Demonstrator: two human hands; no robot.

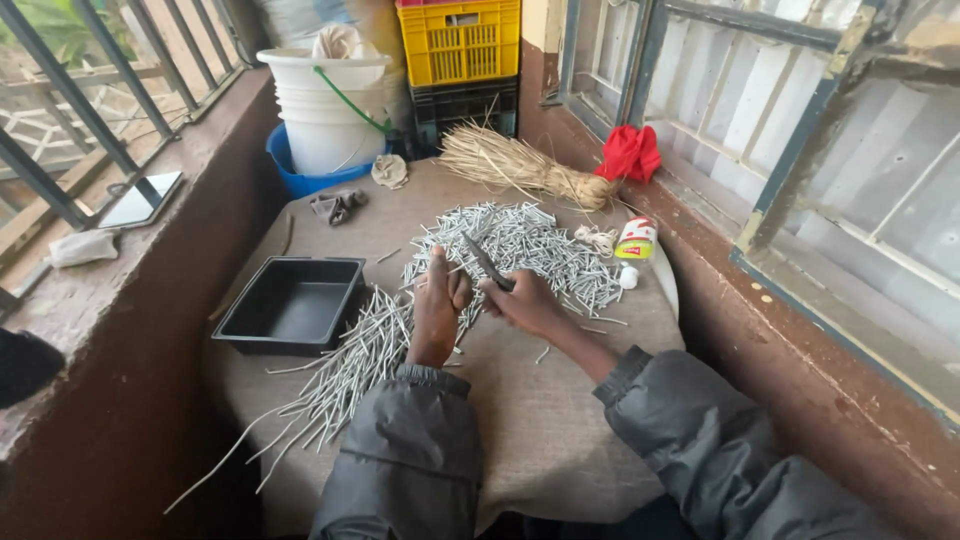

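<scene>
My left hand (440, 300) pinches a thin pale stick at the middle of the cloth-covered round table (540, 420). Close beside it, my right hand (520, 300) grips a knife (487, 262) whose blade points up and away, against the stick. A heap of short cut grey-white stick pieces (530, 245) lies just beyond both hands. Several long uncut sticks (350, 370) fan out to the lower left, under my left forearm.
A black plastic tray (290, 305) sits at the table's left. A straw broom bundle (520, 165), a small bottle (635, 240) and a red cloth (630, 152) lie at the far right. White buckets (325, 105), a blue basin, a yellow crate (460, 40) stand behind. A phone (140, 200) rests on the left ledge.
</scene>
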